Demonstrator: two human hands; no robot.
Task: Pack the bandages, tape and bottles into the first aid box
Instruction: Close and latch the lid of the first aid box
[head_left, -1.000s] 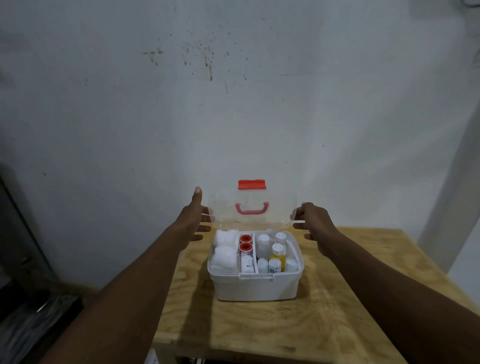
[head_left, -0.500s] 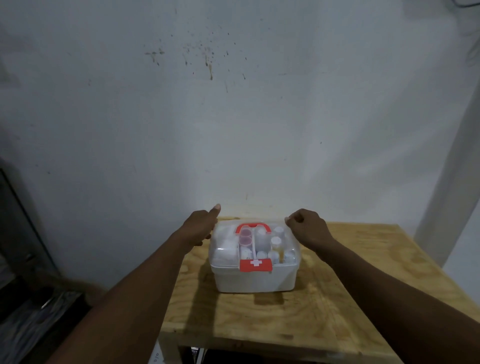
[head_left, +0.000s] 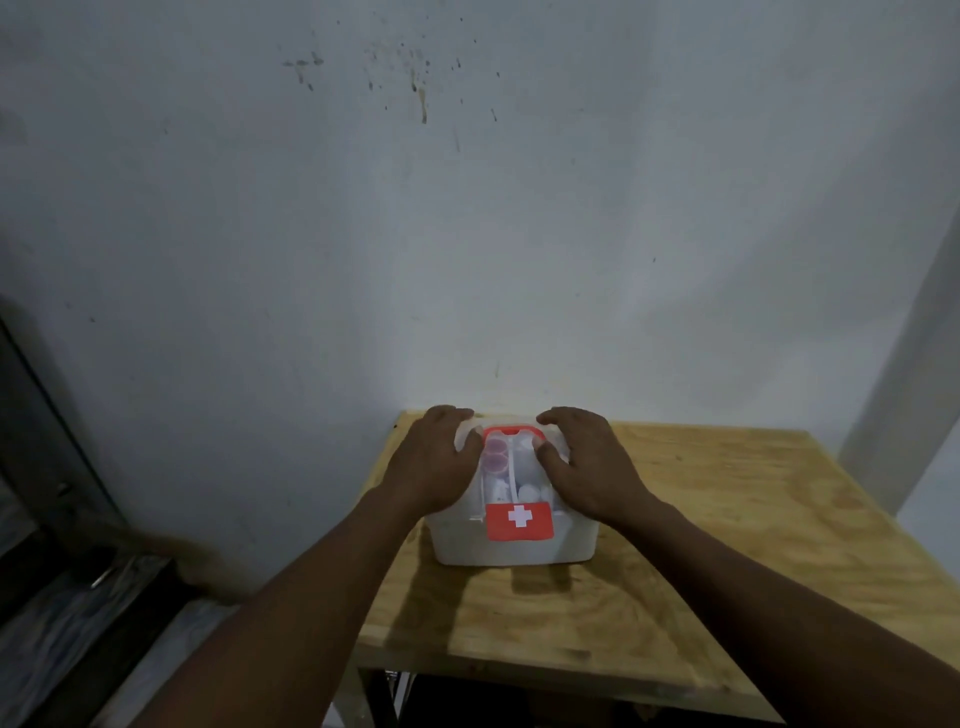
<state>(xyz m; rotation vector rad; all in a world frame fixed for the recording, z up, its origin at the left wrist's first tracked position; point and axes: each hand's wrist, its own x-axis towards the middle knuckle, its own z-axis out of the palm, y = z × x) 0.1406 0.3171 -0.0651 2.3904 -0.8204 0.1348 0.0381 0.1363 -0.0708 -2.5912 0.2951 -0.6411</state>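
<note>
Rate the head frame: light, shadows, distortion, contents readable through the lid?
Head view: dim, brighter wall patch behind the first aid box; box shadow falls toward the camera on the plywood table; wide-angle bend tilts the right wall edge; bottom-left corner dark, smeared; bottles only hazy through the clear lid, mostly covered by the left hand and right hand.

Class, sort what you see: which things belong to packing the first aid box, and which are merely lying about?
Job: first aid box; its clear lid; bottles inside; left hand and right hand, pressing the lid.
Lying about: wooden table; stained wall; dark clutter at left.
</note>
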